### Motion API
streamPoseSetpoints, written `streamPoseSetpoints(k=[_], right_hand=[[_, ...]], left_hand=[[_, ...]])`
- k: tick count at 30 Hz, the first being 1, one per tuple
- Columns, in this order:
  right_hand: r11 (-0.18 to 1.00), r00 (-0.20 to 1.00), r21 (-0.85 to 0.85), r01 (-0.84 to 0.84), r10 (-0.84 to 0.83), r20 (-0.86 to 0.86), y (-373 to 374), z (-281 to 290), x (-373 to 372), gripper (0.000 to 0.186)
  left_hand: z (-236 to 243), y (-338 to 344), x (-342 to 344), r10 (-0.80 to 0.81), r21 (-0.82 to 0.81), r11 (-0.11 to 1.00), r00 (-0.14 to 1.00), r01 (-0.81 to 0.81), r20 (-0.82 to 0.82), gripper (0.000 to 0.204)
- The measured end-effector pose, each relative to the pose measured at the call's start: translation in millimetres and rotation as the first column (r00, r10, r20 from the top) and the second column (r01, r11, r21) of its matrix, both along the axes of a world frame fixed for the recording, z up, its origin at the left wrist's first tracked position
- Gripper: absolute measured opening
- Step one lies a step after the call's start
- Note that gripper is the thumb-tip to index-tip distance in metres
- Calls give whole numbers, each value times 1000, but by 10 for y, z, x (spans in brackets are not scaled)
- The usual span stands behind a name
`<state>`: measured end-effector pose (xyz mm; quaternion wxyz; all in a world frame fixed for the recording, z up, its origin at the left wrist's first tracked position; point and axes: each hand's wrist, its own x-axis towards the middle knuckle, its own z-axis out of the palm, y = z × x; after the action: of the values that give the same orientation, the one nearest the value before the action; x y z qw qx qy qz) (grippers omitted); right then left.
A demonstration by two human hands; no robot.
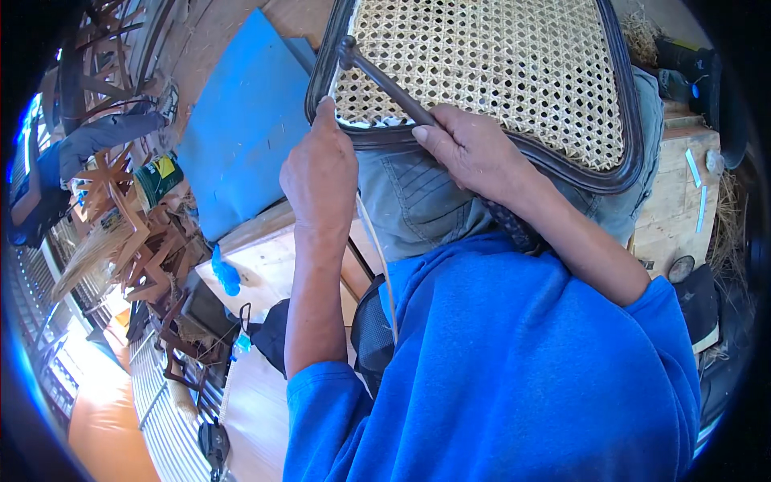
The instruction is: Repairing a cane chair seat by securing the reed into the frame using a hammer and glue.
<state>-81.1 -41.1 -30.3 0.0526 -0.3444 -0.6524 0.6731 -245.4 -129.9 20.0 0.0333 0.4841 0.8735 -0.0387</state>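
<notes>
A caned chair panel (482, 64) with a dark wooden frame rests across my lap. In my right hand (478, 153), fingers wrapped round it, is a dark-handled hammer (393, 90), its small head raised above the left part of the frame. My left hand (321, 173) is closed at the frame's near left corner, one fingertip pressed at the inner edge of the caning. From under that hand a thin pale cane strip (373, 229) hangs down beside my shirt; its upper end is hidden by the fingers. White material shows along the frame's inner edge near the corner.
A blue sheet (249, 120) stands left of the panel. Beyond it are several brown wooden frame pieces (152, 249) and another person's legs (104, 136). A pale wooden box (675, 201) is at the right. A light board (257, 418) lies at lower left.
</notes>
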Motion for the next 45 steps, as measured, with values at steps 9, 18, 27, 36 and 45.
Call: streamPoseSetpoints(k=[9, 18, 27, 36, 45], right_hand=[[1000, 1000, -24, 4, -5, -28, -3, 5, -20, 32], [994, 999, 105, -34, 33, 12, -43, -84, -99, 32], [995, 989, 52, 80, -73, -125, 10, 154, 28, 35], [998, 997, 5, -70, 69, 23, -26, -30, -60, 34], [989, 996, 129, -77, 70, 55, -103, -55, -80, 33]], left_hand=[[13, -5, 32, 0, -55, 998, 995, -6, -103, 34], [4, 1, 12, -126, -112, 988, 976, 107, -179, 35], [33, 1, -1, -155, -152, 980, 974, 130, -167, 35], [26, 12, -21, -174, -194, 971, 971, 141, -163, 38], [2, 9, -23, -193, -187, 969, 968, 163, -159, 38]])
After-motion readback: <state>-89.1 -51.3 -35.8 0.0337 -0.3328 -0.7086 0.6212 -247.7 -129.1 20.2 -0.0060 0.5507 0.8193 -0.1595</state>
